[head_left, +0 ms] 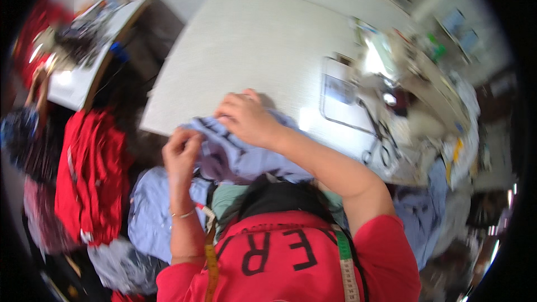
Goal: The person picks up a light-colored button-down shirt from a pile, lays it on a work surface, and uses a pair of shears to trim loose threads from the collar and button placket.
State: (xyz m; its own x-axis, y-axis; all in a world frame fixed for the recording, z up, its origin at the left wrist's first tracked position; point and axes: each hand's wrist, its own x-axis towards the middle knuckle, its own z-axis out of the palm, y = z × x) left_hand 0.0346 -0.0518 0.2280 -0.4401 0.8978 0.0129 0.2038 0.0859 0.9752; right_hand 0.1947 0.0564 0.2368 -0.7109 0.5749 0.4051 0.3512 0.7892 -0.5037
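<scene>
- One heap of red cloth (89, 179) hangs at the far left.
- Left hand (182, 154), fingers pinched together on the one light blue garment (235, 156).
- That garment lies bunched at the white table's (251, 45) near edge, long axis roughly left-right.
- Right hand (246, 117) presses on it, fingers curled over the cloth.
- One pair of scissors (383, 140) rests at the right.

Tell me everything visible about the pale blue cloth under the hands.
The pale blue cloth is a soft, woven-looking fabric, crumpled into folds, with a dark stripe or trim near its upper left edge. It lies at the near edge of the white table, spilling toward the person's lap. The right hand presses on its top; the left hand pinches its left edge. Motion blur hides finer detail.
</scene>
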